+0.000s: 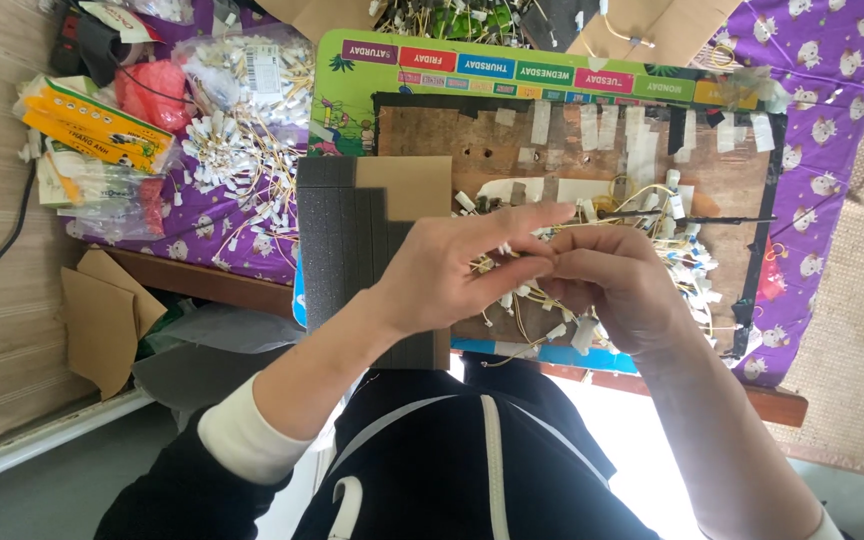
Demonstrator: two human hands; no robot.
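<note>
Left hand [447,275] and right hand [607,285] meet at frame centre above the worktop [472,135]. Both grips are closed, fingertips pinching one thin yellow wire [512,262] with small white connectors. The loose heap of like wires [667,250] lies at 3 o'clock of the hands. A dark foam block [342,235] sits at 9 o'clock. A further pile of white connectors [227,150] lies at 10 o'clock.

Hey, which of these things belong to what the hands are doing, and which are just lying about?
In use: left hand, right hand, yellow wires with white connectors, wooden work board.
Lying about: yellow boxes, red bag, cardboard scraps, grey foam block.
</note>
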